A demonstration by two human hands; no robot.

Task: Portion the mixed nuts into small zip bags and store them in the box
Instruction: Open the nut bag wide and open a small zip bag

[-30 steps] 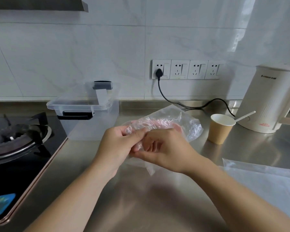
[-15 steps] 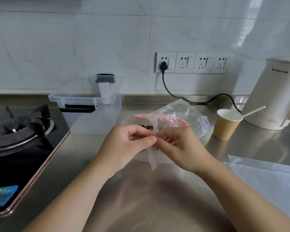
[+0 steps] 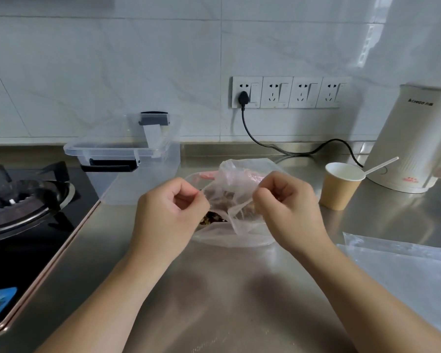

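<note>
A person's left hand and right hand each pinch an edge of a thin clear plastic bag at the centre of a stainless-steel counter, fingers curled tight on the film and drawing its mouth apart. Dark mixed nuts show through the gap near the left hand, lying inside the bag, which rests on the counter. To the far left of the hands stands a clear storage box with black latches, its lid lying across the top. A gas stove fills the left side of the scene. To the right, a paper cup with a white stick leaning in it stands just beside a cream electric kettle, whose black cord runs to a row of wall sockets. Flat clear zip bags lie at the near right on the counter.
</note>
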